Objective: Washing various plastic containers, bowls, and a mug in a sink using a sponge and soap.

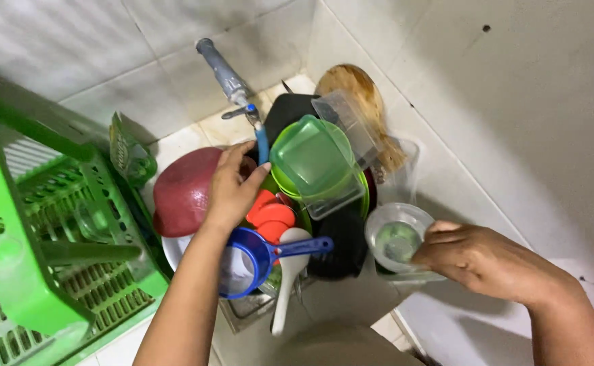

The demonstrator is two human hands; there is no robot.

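My left hand reaches over a pile of dishes, its fingers resting at the blue spout of the tap and beside a dark red bowl. My right hand grips a clear plastic container by its rim, a green scrub pad showing inside it. Between the hands lie a green square tub, orange lids, a blue sieve and a white ladle.
A green plastic crate rack stands at the left. A wooden board and a clear tub lean in the tiled corner. A green sachet sits against the wall. Black pan lies under the pile.
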